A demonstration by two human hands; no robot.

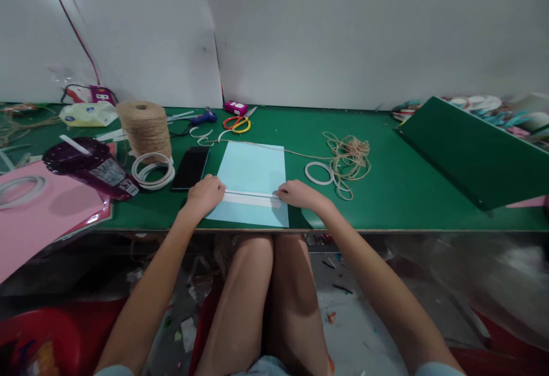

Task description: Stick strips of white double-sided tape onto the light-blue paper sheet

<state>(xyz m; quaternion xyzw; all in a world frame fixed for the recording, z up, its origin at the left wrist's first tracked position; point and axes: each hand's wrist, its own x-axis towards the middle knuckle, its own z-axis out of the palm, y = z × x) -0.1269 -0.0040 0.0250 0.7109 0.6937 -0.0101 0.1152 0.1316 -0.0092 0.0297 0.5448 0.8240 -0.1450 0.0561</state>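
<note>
A light blue paper sheet lies on the green table near its front edge. Across the sheet runs a white strip. My left hand rests at the strip's left end with fingers curled onto it. My right hand presses down on the strip's right end, fingers bent. Both hands lie flat against the paper.
A black phone, white tape rings, a twine spool and a dark drink cup stand left. Loose twine and a white ring lie right. Scissors sit behind. Pink sheets left, green board right.
</note>
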